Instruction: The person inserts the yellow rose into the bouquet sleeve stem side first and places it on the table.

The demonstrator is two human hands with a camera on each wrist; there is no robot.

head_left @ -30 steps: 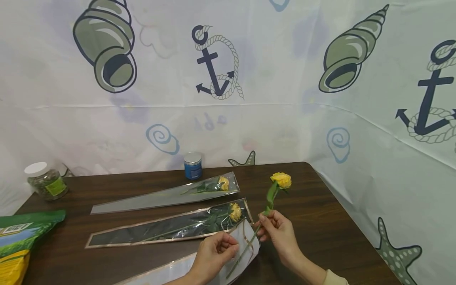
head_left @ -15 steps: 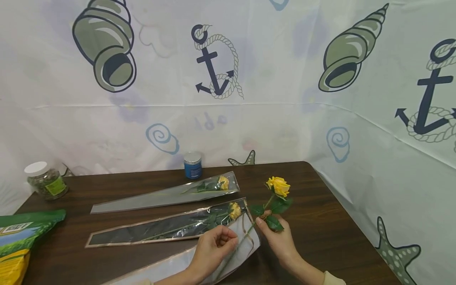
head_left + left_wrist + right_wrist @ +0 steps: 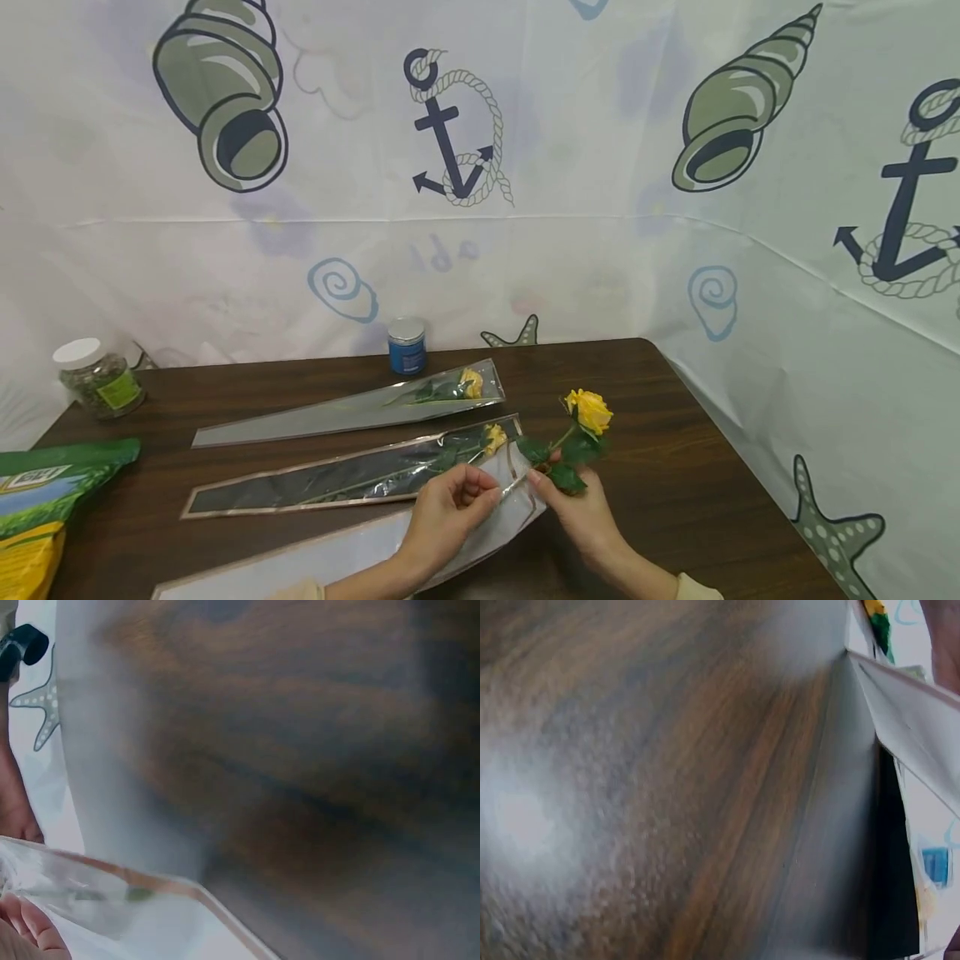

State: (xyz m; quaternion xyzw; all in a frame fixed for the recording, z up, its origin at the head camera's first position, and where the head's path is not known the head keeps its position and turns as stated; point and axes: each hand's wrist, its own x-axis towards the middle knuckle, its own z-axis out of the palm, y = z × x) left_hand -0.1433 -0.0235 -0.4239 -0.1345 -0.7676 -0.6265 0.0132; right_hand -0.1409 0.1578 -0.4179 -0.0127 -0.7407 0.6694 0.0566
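Note:
My right hand (image 3: 583,507) pinches the green stem of a yellow rose (image 3: 588,411) just under its leaves, the bloom tilted up and right. The stem slants down-left into the mouth of a white, gold-edged flower sleeve (image 3: 330,552). At that mouth my left hand (image 3: 452,515) pinches the sleeve's clear film between thumb and curled fingers and covers part of the stem. In the left wrist view, the fingertips (image 3: 34,924) lie against the sleeve's clear film (image 3: 82,896). The right wrist view catches the sleeve's pale underside (image 3: 922,724); the rose is outside that view.
A black sleeve (image 3: 322,483) and a grey sleeve (image 3: 300,425), each with a yellow rose inside, lie behind on the dark wooden table (image 3: 675,500). A blue jar (image 3: 407,346), a white-lidded jar (image 3: 99,379) and a green-yellow bag (image 3: 56,517) stand farther off.
The rose has turned and moved down-left with my right hand, its stem sliding farther into the white sleeve. My left hand has stayed almost still at the sleeve's mouth.

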